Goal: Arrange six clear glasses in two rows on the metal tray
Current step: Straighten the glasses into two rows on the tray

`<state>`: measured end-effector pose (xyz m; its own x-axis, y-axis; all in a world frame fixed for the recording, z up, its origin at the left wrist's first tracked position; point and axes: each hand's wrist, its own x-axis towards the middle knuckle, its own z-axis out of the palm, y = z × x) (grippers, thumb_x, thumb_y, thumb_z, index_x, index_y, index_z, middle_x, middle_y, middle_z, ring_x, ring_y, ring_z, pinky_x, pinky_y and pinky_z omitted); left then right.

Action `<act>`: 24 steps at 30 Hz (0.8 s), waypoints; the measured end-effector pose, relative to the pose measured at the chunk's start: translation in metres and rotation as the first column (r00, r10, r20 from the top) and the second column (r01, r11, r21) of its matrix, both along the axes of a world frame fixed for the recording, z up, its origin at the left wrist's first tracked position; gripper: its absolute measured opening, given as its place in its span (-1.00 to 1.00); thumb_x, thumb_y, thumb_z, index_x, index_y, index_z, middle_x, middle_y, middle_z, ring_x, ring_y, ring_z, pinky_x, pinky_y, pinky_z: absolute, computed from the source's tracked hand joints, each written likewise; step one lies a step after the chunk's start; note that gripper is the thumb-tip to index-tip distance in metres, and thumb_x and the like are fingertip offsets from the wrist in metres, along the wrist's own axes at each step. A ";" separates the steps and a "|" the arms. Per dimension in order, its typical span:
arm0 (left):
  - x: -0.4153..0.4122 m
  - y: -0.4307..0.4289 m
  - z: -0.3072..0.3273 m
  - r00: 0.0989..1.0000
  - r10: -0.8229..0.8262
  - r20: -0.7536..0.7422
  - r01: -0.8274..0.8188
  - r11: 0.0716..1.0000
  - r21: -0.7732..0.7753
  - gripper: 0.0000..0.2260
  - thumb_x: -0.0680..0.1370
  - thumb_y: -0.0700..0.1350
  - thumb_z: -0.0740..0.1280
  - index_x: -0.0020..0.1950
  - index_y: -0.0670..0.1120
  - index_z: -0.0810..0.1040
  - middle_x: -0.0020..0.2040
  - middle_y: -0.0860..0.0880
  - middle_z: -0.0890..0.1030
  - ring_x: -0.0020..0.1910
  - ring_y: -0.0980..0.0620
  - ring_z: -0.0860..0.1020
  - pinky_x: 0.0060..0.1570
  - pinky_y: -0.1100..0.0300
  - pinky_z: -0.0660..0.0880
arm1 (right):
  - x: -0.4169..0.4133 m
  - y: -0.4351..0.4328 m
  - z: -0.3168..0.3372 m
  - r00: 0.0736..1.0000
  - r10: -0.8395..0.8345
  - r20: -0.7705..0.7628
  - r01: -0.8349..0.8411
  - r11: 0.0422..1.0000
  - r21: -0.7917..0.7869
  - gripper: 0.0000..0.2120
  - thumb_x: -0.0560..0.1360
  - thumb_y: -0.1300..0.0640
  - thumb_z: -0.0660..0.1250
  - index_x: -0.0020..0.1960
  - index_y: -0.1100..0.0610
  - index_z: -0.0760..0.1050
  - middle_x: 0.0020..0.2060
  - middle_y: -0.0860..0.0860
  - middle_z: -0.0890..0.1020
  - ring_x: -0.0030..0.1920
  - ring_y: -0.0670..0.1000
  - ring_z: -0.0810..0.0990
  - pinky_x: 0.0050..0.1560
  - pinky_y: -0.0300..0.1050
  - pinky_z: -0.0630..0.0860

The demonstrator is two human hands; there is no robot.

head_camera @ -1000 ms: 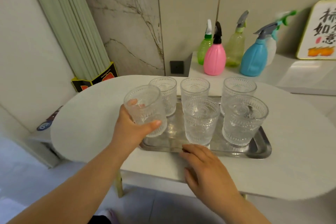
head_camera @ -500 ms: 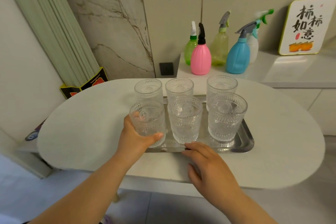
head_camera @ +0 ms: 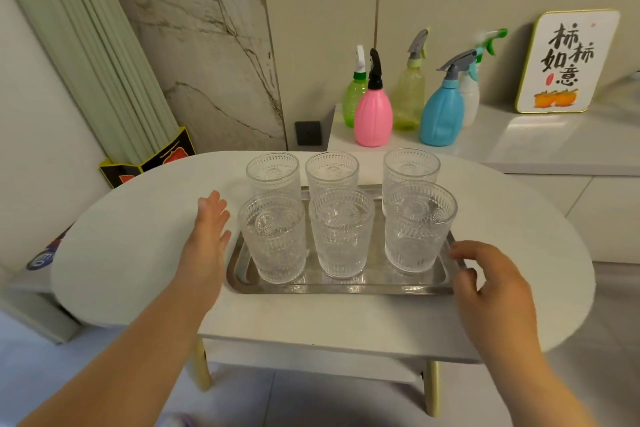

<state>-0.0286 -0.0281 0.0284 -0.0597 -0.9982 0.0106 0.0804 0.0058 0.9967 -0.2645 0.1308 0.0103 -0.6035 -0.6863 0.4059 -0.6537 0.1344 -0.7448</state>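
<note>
Six clear glasses (head_camera: 341, 232) stand in two rows on a metal tray (head_camera: 341, 286).
The left hand (head_camera: 207, 239) has released the front-left glass (head_camera: 273, 237), fingers spread wide; the right hand (head_camera: 491, 288), loosely open, now touches the tray's right edge.

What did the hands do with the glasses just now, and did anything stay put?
The left hand set the front-left glass down on the metal tray, let go and opened beside it. The right hand slid from the tray's front edge to its right end. The other five glasses kept their places, and so did the spray bottles behind.
</note>
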 end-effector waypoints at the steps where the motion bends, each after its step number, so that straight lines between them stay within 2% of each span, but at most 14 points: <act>1: -0.002 -0.004 0.002 1.000 0.000 -0.004 0.000 1.000 0.017 -0.53 0.56 0.13 -0.16 0.41 -0.02 0.11 0.48 -0.05 0.16 0.42 0.01 0.16 0.39 0.06 0.07 | -0.005 -0.002 -0.003 1.000 -0.002 -0.001 0.002 0.992 0.130 -0.73 0.42 0.43 0.21 0.07 0.25 0.51 0.08 0.21 0.57 0.16 0.26 0.47 0.03 -0.26 0.28; 2: -0.004 -0.008 0.004 1.000 -0.005 -0.011 0.006 0.999 0.040 -0.53 0.55 0.14 -0.16 0.41 -0.02 0.11 0.49 -0.06 0.15 0.43 -0.01 0.15 0.41 0.04 0.06 | -0.009 -0.003 -0.006 1.000 0.010 -0.005 -0.008 0.965 0.261 -0.68 0.47 0.37 0.19 0.21 0.28 0.41 0.27 0.23 0.46 0.31 0.23 0.35 0.20 -0.20 0.20; 4: -0.011 -0.015 0.007 0.999 -0.029 -0.032 0.031 0.995 0.090 -0.51 0.55 0.16 -0.14 0.42 -0.02 0.09 0.50 -0.06 0.13 0.45 -0.03 0.13 0.45 -0.02 0.05 | -0.013 -0.004 -0.011 0.997 0.059 -0.041 -0.037 0.908 0.417 -0.57 0.53 0.23 0.14 0.38 0.27 0.19 0.45 0.20 0.20 0.44 0.15 0.15 0.39 -0.10 0.05; 7: -0.022 -0.023 0.012 0.995 -0.094 -0.022 0.096 0.986 0.140 -0.50 0.54 0.19 -0.12 0.42 0.00 0.08 0.50 -0.04 0.12 0.45 -0.07 0.14 0.43 -0.11 0.07 | -0.015 0.000 -0.016 0.979 0.167 -0.117 -0.079 0.842 0.533 -0.45 0.56 -0.01 0.06 0.45 0.14 -0.03 0.50 0.09 0.01 0.49 0.02 -0.02 0.45 -0.10 -0.09; 9: -0.027 -0.025 0.014 0.983 -0.180 -0.037 0.183 0.972 0.149 -0.50 0.52 0.21 -0.13 0.40 0.04 0.13 0.48 -0.02 0.20 0.43 -0.10 0.20 0.41 -0.14 0.12 | -0.017 0.004 -0.018 0.964 0.216 -0.156 -0.087 0.807 0.584 -0.40 0.54 -0.12 0.03 0.46 0.08 -0.12 0.51 0.04 -0.06 0.49 -0.04 -0.08 0.45 -0.13 -0.15; 12: -0.029 -0.026 0.014 0.965 -0.253 -0.068 0.260 0.956 0.133 -0.52 0.51 0.23 -0.13 0.36 0.10 0.20 0.43 -0.01 0.28 0.38 -0.09 0.27 0.38 -0.12 0.18 | -0.018 0.007 -0.020 0.944 0.255 -0.207 -0.079 0.789 0.610 -0.34 0.51 -0.19 0.02 0.45 0.07 -0.18 0.50 0.02 -0.12 0.49 -0.07 -0.11 0.45 -0.17 -0.18; 19: -0.031 -0.031 0.004 0.935 -0.287 -0.206 0.318 0.938 0.138 -0.55 0.54 0.17 -0.11 0.37 0.06 0.20 0.42 -0.02 0.31 0.35 -0.07 0.31 0.38 -0.09 0.19 | -0.018 0.005 -0.020 0.943 0.255 -0.213 -0.084 0.804 0.589 -0.31 0.50 -0.20 0.05 0.45 0.06 -0.20 0.50 0.01 -0.12 0.49 -0.09 -0.10 0.44 -0.18 -0.19; 24: -0.035 -0.032 0.001 0.925 -0.284 -0.251 0.326 0.934 0.145 -0.60 0.56 0.12 -0.07 0.35 0.05 0.25 0.34 0.01 0.38 0.22 -0.01 0.41 0.20 0.03 0.30 | -0.019 0.004 -0.020 0.950 0.252 -0.185 -0.102 0.807 0.581 -0.30 0.49 -0.21 0.07 0.45 0.04 -0.17 0.50 0.01 -0.11 0.49 -0.08 -0.08 0.44 -0.19 -0.20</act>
<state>-0.0633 -0.0600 0.0290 -0.3786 -0.9178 -0.1192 0.2693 -0.2325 0.9346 -0.2835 0.1348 -0.0101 -0.3836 -0.9229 0.0340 -0.8548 0.3408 -0.3913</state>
